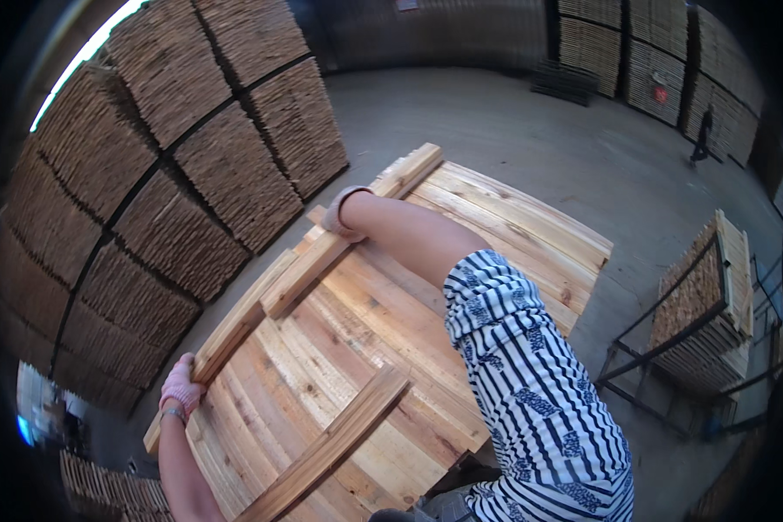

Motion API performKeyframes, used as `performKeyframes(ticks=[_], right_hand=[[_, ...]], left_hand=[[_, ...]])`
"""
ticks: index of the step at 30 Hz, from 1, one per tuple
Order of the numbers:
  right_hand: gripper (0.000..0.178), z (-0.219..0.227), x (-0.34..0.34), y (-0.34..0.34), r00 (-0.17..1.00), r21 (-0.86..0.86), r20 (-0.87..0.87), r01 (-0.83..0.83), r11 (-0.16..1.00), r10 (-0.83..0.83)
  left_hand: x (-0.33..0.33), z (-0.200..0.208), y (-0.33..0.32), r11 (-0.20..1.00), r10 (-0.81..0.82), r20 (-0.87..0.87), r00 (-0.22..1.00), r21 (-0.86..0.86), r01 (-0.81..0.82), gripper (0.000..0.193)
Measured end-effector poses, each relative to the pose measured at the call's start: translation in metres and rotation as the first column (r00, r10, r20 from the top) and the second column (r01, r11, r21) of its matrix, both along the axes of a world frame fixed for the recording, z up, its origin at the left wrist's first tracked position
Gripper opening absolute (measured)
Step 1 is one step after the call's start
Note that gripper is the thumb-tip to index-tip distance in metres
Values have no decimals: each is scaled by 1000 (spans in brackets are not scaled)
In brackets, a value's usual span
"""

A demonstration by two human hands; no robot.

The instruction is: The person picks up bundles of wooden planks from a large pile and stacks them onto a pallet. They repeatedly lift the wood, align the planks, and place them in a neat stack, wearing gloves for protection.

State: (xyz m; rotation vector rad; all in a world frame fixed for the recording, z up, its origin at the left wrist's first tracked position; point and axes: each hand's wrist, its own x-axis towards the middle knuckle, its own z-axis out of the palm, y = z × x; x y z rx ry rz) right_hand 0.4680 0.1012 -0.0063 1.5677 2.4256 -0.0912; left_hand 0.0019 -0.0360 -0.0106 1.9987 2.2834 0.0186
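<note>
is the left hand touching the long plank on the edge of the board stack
Touching. The head view shows the gloved left hand wrapped around the near end of the long plank, fingers curled over its edge with no gap, beside the board stack.

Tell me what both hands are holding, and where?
One long plank: left hand grips its near end, right hand grips farther along, toward its far end.

Stacked timber wall point(174, 165) crowds left; concrete floor point(531, 130) open beyond.

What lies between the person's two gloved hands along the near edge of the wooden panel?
In the head view, a wooden batten spans from the left hand to the right hand, over the panel.
</note>
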Motion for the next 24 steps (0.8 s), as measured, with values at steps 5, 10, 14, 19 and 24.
performKeyframes(ticks=[5, 10, 14, 19, 24], right_hand=[[46, -23, 24, 48, 984, -17, -68, 164, 986, -165], [47, -29, -20, 38, 952, 25, -100, 294, 955, -291], [51, -31, -19, 36, 940, 98, -22, 340, 936, -339], [40, -24, 9, 32, 952, 82, 89, 286, 955, -293], [39, -16, -23, -51, 1000, 117, 28, 2, 993, -5]], left_hand=[[11, -12, 14, 998, -25, 81, 996, 61, 20, 74], [-63, -45, 25, 998, -27, 193, 981, 59, 15, 90], [-38, -33, 17, 990, -57, -110, 992, 119, 70, 101], [34, -6, -89, 927, -373, 178, 911, 36, 373, 79], [105, 34, -264, 880, -313, 158, 937, -323, 348, 102]])
